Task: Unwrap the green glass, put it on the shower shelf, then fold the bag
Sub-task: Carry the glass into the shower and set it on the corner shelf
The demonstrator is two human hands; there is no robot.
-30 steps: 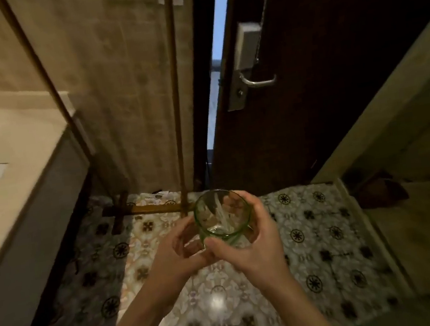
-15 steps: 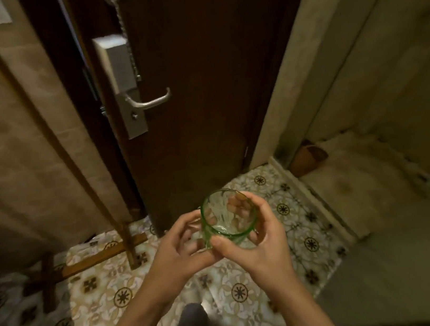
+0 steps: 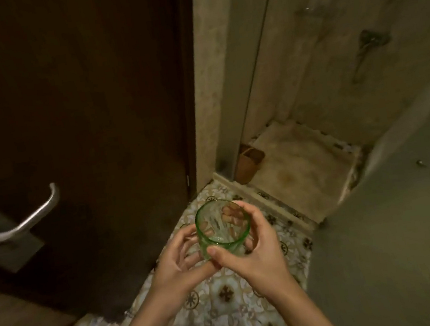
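Base of the green glass (image 3: 223, 226) is hidden behind fingers; bag can't be made out. Glass upright, mouth up toward the camera, above the tiled floor (image 3: 227, 299). Left hand (image 3: 179, 264) and right hand (image 3: 260, 256) both grasp it.

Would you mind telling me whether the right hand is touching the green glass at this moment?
Touching. The head view shows the right hand wrapped round the green glass, thumb pressed on its near wall and fingers visible through the far side.

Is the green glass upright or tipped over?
Upright: the green glass has its open rim facing up, held between the left hand and right hand.
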